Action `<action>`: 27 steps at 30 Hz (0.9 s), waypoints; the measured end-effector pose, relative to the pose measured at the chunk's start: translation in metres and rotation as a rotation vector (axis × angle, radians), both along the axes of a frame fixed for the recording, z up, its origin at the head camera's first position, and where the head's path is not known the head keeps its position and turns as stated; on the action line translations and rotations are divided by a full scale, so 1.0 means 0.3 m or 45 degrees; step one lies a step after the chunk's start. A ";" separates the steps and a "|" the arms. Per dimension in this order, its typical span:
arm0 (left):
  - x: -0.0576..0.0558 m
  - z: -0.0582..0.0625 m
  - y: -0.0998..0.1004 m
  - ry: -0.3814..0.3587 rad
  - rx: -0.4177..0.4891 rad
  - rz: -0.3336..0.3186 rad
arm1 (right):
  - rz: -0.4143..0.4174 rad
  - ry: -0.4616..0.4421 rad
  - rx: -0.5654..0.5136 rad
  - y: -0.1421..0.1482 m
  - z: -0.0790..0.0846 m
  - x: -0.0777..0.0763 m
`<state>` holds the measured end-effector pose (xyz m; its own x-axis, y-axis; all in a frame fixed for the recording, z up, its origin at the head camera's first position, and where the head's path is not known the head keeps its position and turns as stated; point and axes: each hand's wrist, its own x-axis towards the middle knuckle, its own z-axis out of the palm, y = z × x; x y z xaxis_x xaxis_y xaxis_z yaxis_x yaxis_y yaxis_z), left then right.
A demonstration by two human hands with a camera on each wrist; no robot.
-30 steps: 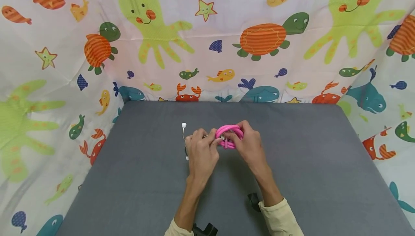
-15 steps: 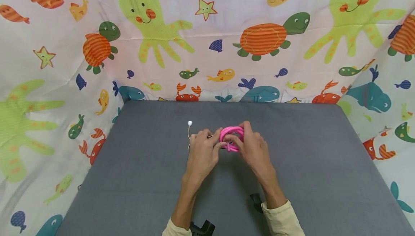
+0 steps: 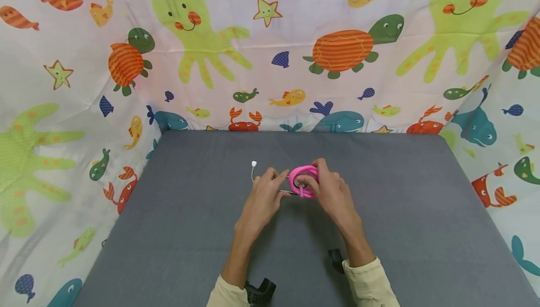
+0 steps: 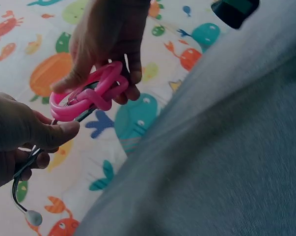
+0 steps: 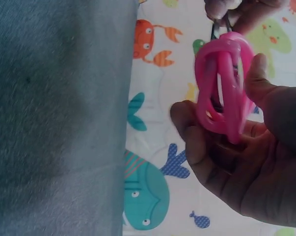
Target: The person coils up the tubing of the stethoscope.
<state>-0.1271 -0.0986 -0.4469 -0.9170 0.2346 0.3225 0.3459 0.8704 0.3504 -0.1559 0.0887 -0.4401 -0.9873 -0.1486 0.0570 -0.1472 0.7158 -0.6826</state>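
Both hands hold a stethoscope above the table. Its pink tubing (image 3: 303, 169) is wound into a compact coil, seen edge-on in the right wrist view, where the tubing (image 5: 228, 73) stands in several loops. My right hand (image 3: 333, 192) grips the coil from the right, thumb across its near face and fingers behind. My left hand (image 3: 262, 198) pinches the metal ear tubes (image 3: 283, 190) at the coil's left side. A white eartip (image 3: 254, 163) sticks out beyond the left fingers; in the left wrist view this eartip (image 4: 34, 218) hangs below the left hand.
A grey cloth covers the table (image 3: 190, 232). Behind and at both sides hangs a white curtain (image 3: 270, 72) printed with sea animals. A black device (image 3: 260, 292) sits at the left wrist, and another black device (image 3: 336, 260) at the right.
Both hands and the stethoscope have shifted slightly right. More of the metal ear tubes shows between the left fingers and the coil. A second white tip below the left hand is now out of sight.
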 end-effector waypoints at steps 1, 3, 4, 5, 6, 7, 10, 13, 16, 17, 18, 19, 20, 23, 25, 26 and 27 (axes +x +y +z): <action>-0.012 -0.011 -0.001 -0.010 -0.014 -0.010 | -0.011 -0.019 0.014 0.007 -0.005 -0.005; -0.042 -0.039 -0.003 -0.034 -0.045 -0.034 | -0.049 -0.057 0.032 0.024 -0.011 -0.015; -0.059 -0.055 -0.005 -0.043 -0.062 -0.048 | -0.073 -0.075 0.039 0.036 -0.013 -0.021; -0.076 -0.071 -0.008 -0.051 -0.071 -0.066 | -0.100 -0.091 0.047 0.050 -0.014 -0.026; -0.094 -0.090 -0.011 -0.059 -0.081 -0.083 | -0.125 -0.100 0.054 0.065 -0.014 -0.031; -0.112 -0.108 -0.015 -0.063 -0.090 -0.104 | -0.148 -0.104 0.059 0.081 -0.014 -0.034; -0.153 -0.160 -0.029 -0.114 -0.111 -0.146 | -0.172 -0.136 0.069 0.124 -0.011 -0.042; -0.171 -0.202 -0.040 -0.192 -0.160 -0.153 | -0.154 -0.175 0.089 0.158 -0.012 -0.046; -0.173 -0.230 -0.044 -0.242 -0.199 -0.147 | -0.134 -0.211 0.104 0.180 -0.022 -0.050; -0.172 -0.237 -0.044 -0.238 -0.211 -0.146 | -0.126 -0.216 0.111 0.184 -0.028 -0.052; -0.170 -0.244 -0.044 -0.229 -0.217 -0.147 | -0.114 -0.222 0.115 0.187 -0.035 -0.053; -0.169 -0.250 -0.044 -0.214 -0.226 -0.146 | -0.092 -0.222 0.122 0.189 -0.042 -0.054; -0.167 -0.257 -0.044 -0.191 -0.231 -0.144 | -0.064 -0.216 0.127 0.190 -0.051 -0.055; -0.159 -0.271 -0.049 -0.177 -0.221 -0.129 | 0.035 -0.182 0.152 0.187 -0.079 -0.054; -0.149 -0.268 -0.052 -0.220 -0.174 -0.105 | 0.092 -0.129 0.166 0.183 -0.093 -0.048; -0.141 -0.259 -0.054 -0.244 -0.145 -0.083 | 0.108 -0.091 0.176 0.181 -0.098 -0.045; -0.130 -0.245 -0.055 -0.262 -0.114 -0.054 | 0.118 -0.049 0.196 0.181 -0.101 -0.042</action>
